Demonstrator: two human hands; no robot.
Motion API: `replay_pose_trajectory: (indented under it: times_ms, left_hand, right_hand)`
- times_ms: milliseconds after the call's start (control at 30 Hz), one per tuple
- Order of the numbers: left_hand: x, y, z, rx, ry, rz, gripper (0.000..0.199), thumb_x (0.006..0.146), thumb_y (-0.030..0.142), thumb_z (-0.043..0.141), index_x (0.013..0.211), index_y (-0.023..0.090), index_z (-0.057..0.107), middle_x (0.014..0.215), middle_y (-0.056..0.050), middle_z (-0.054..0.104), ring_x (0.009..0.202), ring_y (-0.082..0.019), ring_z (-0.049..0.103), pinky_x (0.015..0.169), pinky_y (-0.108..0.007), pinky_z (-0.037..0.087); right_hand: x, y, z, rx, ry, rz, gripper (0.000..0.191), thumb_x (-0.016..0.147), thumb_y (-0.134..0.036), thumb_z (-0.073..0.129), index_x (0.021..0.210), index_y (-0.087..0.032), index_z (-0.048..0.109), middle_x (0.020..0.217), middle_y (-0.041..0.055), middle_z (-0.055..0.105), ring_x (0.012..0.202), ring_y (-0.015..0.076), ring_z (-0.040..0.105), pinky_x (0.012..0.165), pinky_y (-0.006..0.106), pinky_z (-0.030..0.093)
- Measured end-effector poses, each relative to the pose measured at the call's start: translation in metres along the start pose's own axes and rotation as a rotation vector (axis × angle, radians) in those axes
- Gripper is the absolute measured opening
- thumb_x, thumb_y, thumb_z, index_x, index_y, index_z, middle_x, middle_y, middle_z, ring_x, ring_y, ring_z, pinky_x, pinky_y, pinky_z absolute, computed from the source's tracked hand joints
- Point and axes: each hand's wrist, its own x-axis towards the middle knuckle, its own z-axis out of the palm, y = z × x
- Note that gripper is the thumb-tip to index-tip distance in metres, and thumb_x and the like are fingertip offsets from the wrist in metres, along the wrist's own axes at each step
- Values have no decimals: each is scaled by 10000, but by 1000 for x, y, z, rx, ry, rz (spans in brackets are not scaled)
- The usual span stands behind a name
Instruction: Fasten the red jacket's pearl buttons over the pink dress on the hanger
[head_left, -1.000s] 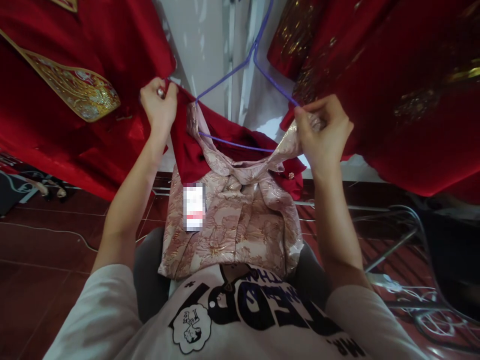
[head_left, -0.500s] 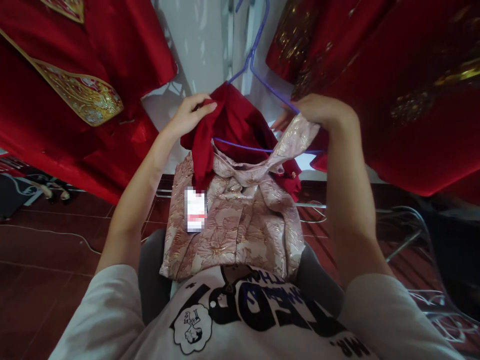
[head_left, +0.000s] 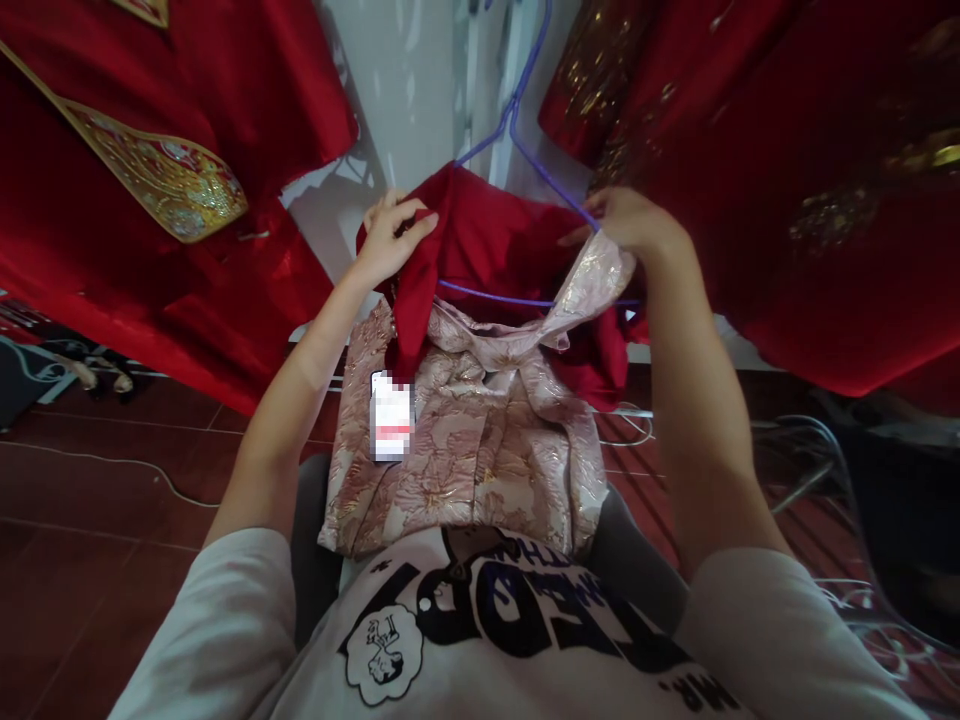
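Note:
A red garment (head_left: pixel 499 225) hangs over a thin purple hanger (head_left: pixel 491 295) in front of me. My left hand (head_left: pixel 394 238) is closed on its left edge, thumb on top. My right hand (head_left: pixel 626 218) is closed round the hanger's right shoulder; its fingertips are partly hidden behind the hanger and cloth. Below that hand a pink and gold brocade garment (head_left: pixel 450 440) has one shoulder piece drawn up over the hanger's right end. The rest of it lies across my lap. On its left side rests a white, blurred-out phone-shaped thing (head_left: pixel 391 420).
Red gowns with gold embroidery hang at left (head_left: pixel 247 170) and right (head_left: pixel 750 200). A pale wall (head_left: pixel 405 80) stands behind the hanger. Shoes (head_left: pixel 105 375) and a cable (head_left: pixel 135 460) lie on the tiled floor at left. A chair's metal frame (head_left: pixel 810 430) is at right.
The red cloth has spread to the right along the hanger, beneath my right hand. The hanger's neck has shifted slightly right. Both hands keep their grips, with small shifts.

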Motion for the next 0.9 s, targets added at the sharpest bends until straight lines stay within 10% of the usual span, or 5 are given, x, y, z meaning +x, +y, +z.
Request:
replay_pose_trajectory:
  times_ms: [133,433,567,700,900]
  left_hand:
    - [0,1,2,14,0,3,433,902,688,728,827,262,706,939,-66,652,1122,-319,650,1140,-555,431]
    - [-9,9,19,48,39,-7,437,950,679,665,899,246,704,977,-78,664,1151,-323,640,1146,-540,412]
    - [-18,12,26,96,116,10,393,985,643,629,945,260,703,1033,-95,660,1240,-359,603,1158,-572,378]
    - [-27,14,31,111,139,-1,354,1018,607,585,987,273,700,1112,-107,651,1334,-368,540,1195,-576,335]
    - [-34,22,39,163,255,-29,371,1028,608,550,988,266,690,1144,-115,642,1343,-375,522,1216,-600,305]
  right_hand:
    - [-25,-16,-28,-14,158,16,423,639,86,789,808,-234,571,759,-46,597,706,112,512,717,287,408]
    - [-74,9,-72,-340,354,184,338,714,-26,759,892,-261,593,1040,127,749,956,296,688,889,434,460]
    - [-90,-2,-77,-278,305,63,319,730,-167,857,763,-251,550,724,21,642,691,195,577,747,374,449]
    - [-95,-23,-64,-195,96,-37,346,891,-309,772,669,-227,519,549,-38,423,562,125,375,629,337,355]
    - [-92,-58,-1,104,-43,-172,436,923,-626,714,758,-244,586,695,-7,553,732,183,580,794,371,551]
